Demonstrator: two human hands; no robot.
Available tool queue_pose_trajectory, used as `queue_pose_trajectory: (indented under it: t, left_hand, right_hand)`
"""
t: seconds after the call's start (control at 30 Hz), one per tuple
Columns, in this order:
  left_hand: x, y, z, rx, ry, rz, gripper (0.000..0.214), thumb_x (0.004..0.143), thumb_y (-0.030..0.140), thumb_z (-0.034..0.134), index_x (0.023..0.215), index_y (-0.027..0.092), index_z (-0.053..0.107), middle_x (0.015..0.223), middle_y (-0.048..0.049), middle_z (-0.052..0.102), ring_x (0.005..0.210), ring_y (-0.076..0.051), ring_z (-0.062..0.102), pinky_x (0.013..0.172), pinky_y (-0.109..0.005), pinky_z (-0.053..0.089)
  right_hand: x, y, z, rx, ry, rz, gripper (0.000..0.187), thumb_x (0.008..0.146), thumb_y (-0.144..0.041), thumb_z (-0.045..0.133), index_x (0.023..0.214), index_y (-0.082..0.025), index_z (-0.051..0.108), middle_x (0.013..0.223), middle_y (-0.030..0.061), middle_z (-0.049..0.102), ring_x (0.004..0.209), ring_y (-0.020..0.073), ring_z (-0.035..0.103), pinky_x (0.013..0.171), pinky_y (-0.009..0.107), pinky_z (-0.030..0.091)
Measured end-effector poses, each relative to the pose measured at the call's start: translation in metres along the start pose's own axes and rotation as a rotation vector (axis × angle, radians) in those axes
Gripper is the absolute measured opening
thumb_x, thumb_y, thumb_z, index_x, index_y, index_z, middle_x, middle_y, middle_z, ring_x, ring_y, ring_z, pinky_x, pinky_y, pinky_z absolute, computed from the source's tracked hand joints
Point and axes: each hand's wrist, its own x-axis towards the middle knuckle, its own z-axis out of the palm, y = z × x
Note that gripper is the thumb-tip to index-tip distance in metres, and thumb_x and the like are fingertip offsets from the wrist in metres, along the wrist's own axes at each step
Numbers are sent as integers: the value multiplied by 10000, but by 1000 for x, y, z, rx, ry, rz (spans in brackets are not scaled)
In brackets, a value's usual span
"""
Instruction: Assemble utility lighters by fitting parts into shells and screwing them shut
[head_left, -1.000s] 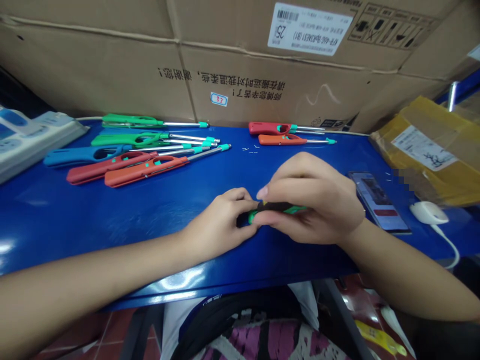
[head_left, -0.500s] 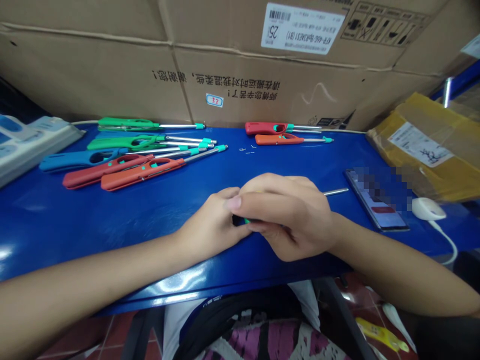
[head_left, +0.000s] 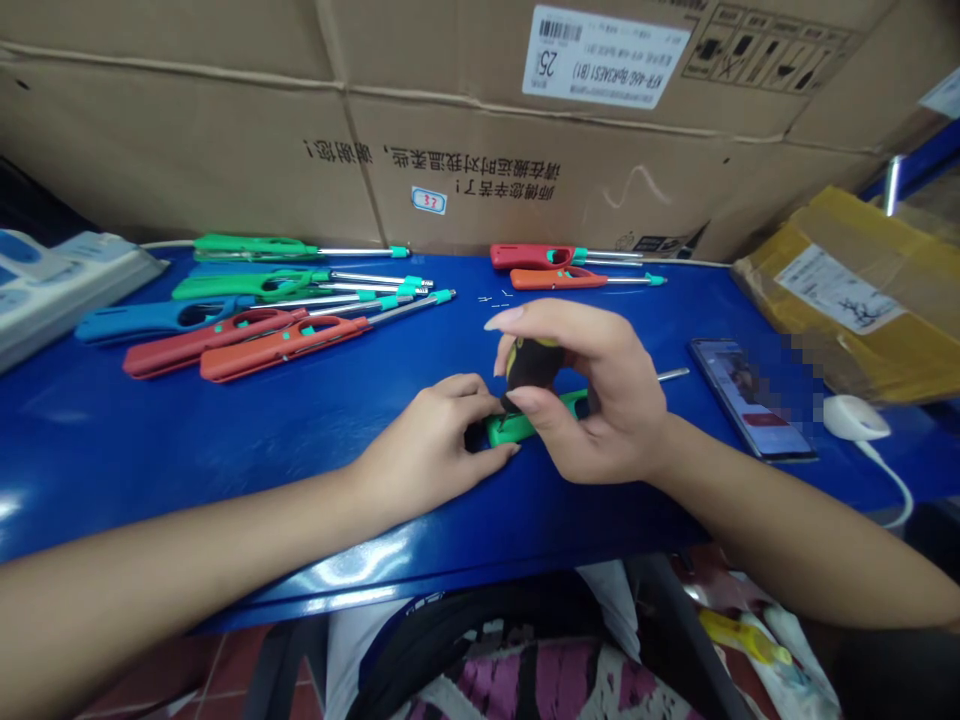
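Observation:
A green long-nosed lighter [head_left: 517, 425] lies on the blue table [head_left: 225, 440] in front of me, its metal tube [head_left: 670, 375] pointing right. My left hand [head_left: 435, 440] is closed on the lighter's handle end and pins it to the table. My right hand [head_left: 592, 390] is closed round a short black tool with a rounded handle [head_left: 531, 362], tip down on the lighter's body.
Several red, orange, blue and green lighters [head_left: 255, 300] lie at the back left, two more [head_left: 559, 268] at the back middle. Cardboard boxes [head_left: 450, 120] wall the rear. A phone [head_left: 739, 395], a white mouse-like device [head_left: 855, 415] and a yellow parcel [head_left: 862, 290] sit right.
My right hand has lifted off the lighter and now holds the black tool upright over it. The green body, covered before, shows again. My left hand stays put.

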Motion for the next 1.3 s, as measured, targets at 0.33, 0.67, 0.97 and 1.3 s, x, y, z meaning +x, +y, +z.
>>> queue_pose_trajectory:
  t: [0.33,0.67,0.97,1.3]
  left_hand:
    - [2,2,-2,18,-22,-35,130,887,290,678,970,192,659,976,-47,652,963,-231,636,843,-364,530]
    - [-6,26,-15,314,-181,-88,177,779,253,629,928,204,546,937,-63,617,901,-283,566,819,-452,489]
    - [-1,29,-9,411,-288,-157,227,1000,410,514,1036,188,544,1074,-121,635,997,-316,590,876,-482,485]
    - [-6,48,-104,109,-427,-149,285,1018,460,501,1233,347,652,1174,-2,718,1036,-219,686,920,-309,544]
  right_hand:
    - [15,-9,-13,-88,174,-32,401,892,-205,745,1259,-238,586,1127,27,716,934,169,691,876,321,585]
    - [-3,33,-45,67,-15,656,208,856,-255,697,917,-231,499,1010,11,600,821,149,648,669,286,567]
    - [-24,56,-63,-82,-337,649,211,840,-176,684,1045,-209,646,1081,37,714,964,192,654,889,341,507]
    - [-34,72,-86,-332,-573,647,276,976,-350,654,1175,-158,661,1198,81,678,1058,219,668,925,448,567]
